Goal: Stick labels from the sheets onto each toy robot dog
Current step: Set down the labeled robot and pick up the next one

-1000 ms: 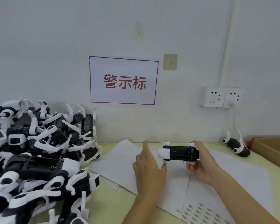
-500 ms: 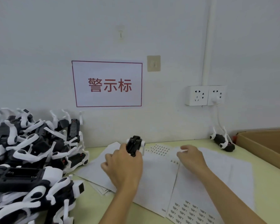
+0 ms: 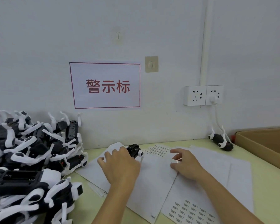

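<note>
At centre frame, on the worktop (image 3: 268, 183): two hands work over a spread of white sheets.
Left hand (image 3: 120, 165): curls round a black-and-white toy dog (image 3: 133, 150), which sticks out beyond the knuckles just above the paper.
Right hand (image 3: 186, 164): fingers bent and pinched low over the sheets; a small white strip (image 3: 175, 161) shows at the fingertips, probably a label being peeled, though the blur leaves that unsure.
Label sheets (image 3: 152, 183): overlapping pages from centre to lower right. One block of small dark labels (image 3: 159, 150) lies just beyond the hands, another block (image 3: 191, 212) at the bottom edge. Large parts of the pages look bare.
Pile of dogs (image 3: 31, 159): fills the left side of the frame, heaped against the wall. Whether these carry labels cannot be told.
Lone dog (image 3: 221, 141): lies on its back at right, near a cardboard box (image 3: 265, 143).
Progress: judged mid-run. The held dog appears to be waiting for its label; the heap suggests many are left, and plenty of labels remain.
Wall sign (image 3: 106, 85): red-bordered white paper reading "警示标" in red characters.
Other writing: the print on the labels is too small to read; a tiny mark at a sheet's bottom edge is illegible.
Sockets (image 3: 203, 95): double white outlet at right, with a white plug and cord in one.
</note>
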